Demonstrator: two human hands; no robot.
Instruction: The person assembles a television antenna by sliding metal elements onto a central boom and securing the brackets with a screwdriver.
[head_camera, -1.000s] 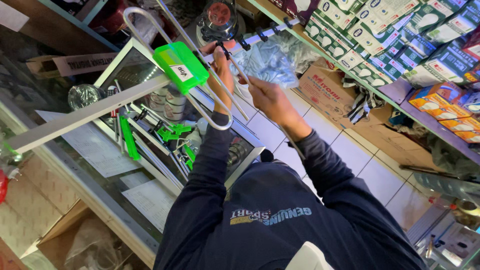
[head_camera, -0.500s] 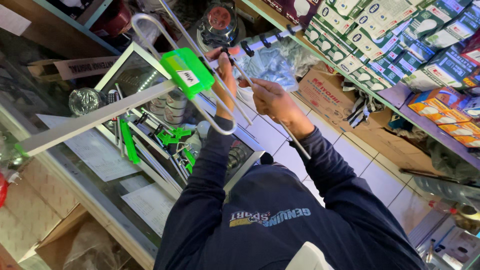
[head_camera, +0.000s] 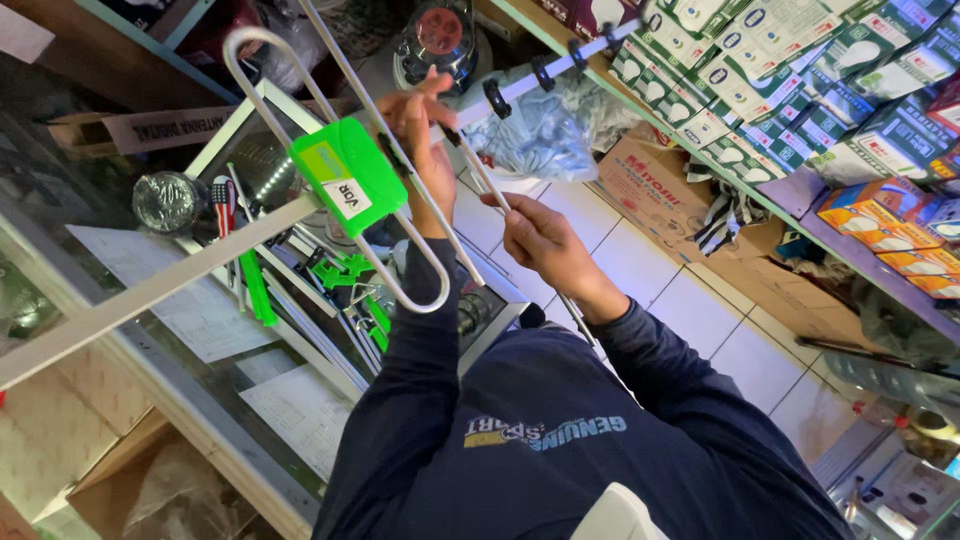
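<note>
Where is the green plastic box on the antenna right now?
In the head view, upper left of centre: the green plastic box sits on the metal loop, just left of the left hand, above the glass counter.

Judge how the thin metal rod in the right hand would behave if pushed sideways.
The thin metal rod looks slender and long, so it probably flexes. It seems light: the right hand pinches it loosely. Smooth metal may slip.

Green-boxed metal antenna (head_camera: 345, 180), seemingly tilted, held aloft

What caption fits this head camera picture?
Left hand steadies an antenna boom with green box; right hand grips a thin rod.
</note>
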